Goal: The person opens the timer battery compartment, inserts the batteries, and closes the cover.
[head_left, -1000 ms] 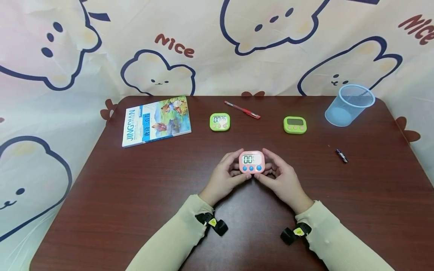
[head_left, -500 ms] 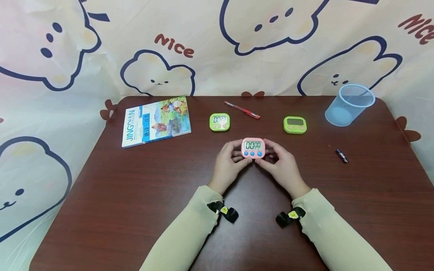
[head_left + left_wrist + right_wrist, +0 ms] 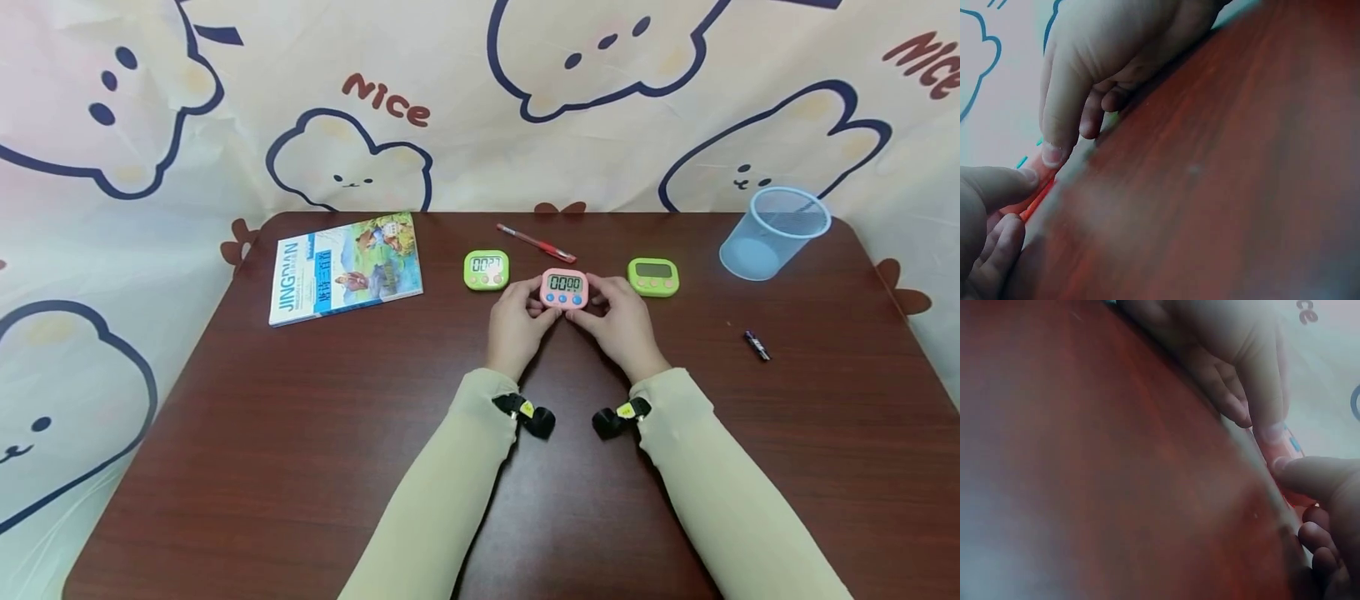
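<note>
A small pink timer [image 3: 564, 289] sits a little above the middle of the head view, held between both hands at the far part of the brown table [image 3: 300, 433]. The left hand [image 3: 515, 323] pinches its left edge with thumb and fingers curled in, and the right hand [image 3: 619, 320] pinches its right edge the same way, so the timer lies between the fingertips, face up, with its display and three blue buttons in plain sight. The display shows digits that read as zeros. Whether the timer rests on the table or is held just above it cannot be told.

In the left wrist view, the left hand [image 3: 1094, 69] fills the upper left of the frame and the other hand's thumb comes in from the lower left; a thin strip of the pink timer [image 3: 1038, 190] shows between them, blurred. In the right wrist view, the right hand [image 3: 1235, 362] is at the upper right, and the pink timer [image 3: 1285, 447] is only a small blurred patch under the fingertips.

Just left of the pink timer stands a green timer [image 3: 486, 270] with lit digits, and just right of it a second green timer [image 3: 652, 277]. A red pen [image 3: 536, 242] lies above them. A book [image 3: 345, 267] lies at the upper left of the table, a clear blue cup [image 3: 774, 232] lies tipped at the upper right, and a small battery [image 3: 757, 345] lies at the right.
</note>
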{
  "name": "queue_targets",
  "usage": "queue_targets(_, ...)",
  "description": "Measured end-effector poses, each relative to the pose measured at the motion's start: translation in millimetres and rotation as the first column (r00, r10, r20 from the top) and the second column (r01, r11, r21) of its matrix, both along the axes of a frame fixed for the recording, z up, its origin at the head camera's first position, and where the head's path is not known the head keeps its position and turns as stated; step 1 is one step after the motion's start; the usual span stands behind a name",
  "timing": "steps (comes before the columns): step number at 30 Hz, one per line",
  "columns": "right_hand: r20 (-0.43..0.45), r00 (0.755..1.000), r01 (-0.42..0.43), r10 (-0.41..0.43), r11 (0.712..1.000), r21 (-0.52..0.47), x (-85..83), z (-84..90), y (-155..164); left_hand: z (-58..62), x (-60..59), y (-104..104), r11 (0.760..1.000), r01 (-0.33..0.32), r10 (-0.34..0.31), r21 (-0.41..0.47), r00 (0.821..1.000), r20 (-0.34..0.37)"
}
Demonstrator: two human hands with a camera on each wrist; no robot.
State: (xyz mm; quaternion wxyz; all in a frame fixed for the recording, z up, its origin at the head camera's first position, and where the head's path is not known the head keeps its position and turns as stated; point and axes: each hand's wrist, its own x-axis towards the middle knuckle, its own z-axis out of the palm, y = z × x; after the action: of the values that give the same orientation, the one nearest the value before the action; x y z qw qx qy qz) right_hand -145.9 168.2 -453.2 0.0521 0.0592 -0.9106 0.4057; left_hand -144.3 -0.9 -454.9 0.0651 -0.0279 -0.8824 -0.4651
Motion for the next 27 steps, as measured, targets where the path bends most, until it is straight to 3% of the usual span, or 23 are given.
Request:
queue_targets(7, 0.017, 0.999, 0.028, -0.029, 0.999, 0.042, -19.8, 0.9, -1.2, 3.1, -17.2, 7.9, 0.996, -0.027, 0.032, -0.09, 0.998, 0.045)
queue_targets(15, 0.018, 0.998, 0.056, -0.057, 0.997, 0.043, -30.6, 2.2, -4.0, 5.0, -31.5, 10.9, 0.988, -0.02, 0.029, -0.152, 0.998, 0.057)
queue_targets(27, 0.008, 0.997, 0.08, -0.081, 0.995, 0.057, -30.6, 0.2, -5.0, 2.6, -36.2, 11.6, 0.989, -0.018, 0.026, -0.149, 0.999, 0.047)
